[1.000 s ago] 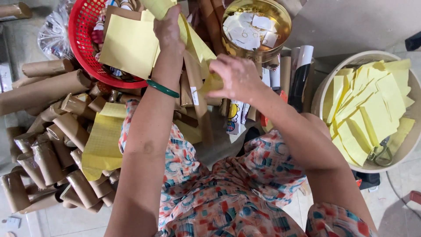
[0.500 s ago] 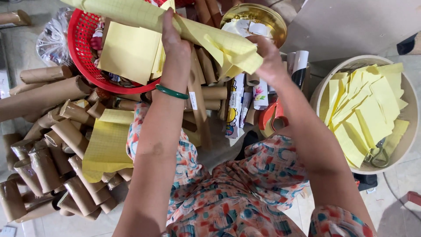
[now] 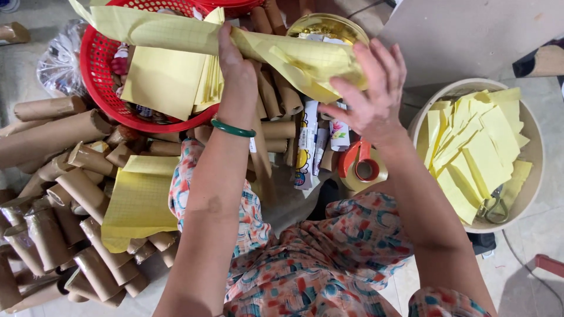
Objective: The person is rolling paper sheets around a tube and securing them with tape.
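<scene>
A long roll wrapped in yellow paper [image 3: 194,36] lies crosswise above the red basket [image 3: 94,82]. My left hand [image 3: 232,58], with a green bangle on the wrist, grips the roll at its middle. My right hand [image 3: 367,88] presses with spread fingers on the roll's right end, where the yellow paper is folded over. Flat yellow sheets [image 3: 167,79] rest in the basket below the roll.
Many brown cardboard tubes [image 3: 64,194] are piled at left, with a yellow sheet stack [image 3: 141,196] on them. A round tub of yellow paper pieces [image 3: 476,152] and scissors sits at right. An orange tape dispenser [image 3: 364,167] and a gold bowl [image 3: 326,26] lie ahead.
Both hands have lifted the yellow paper and rolled it into a long wrapped roll; my right hand moved from the centre to the roll's right end.
</scene>
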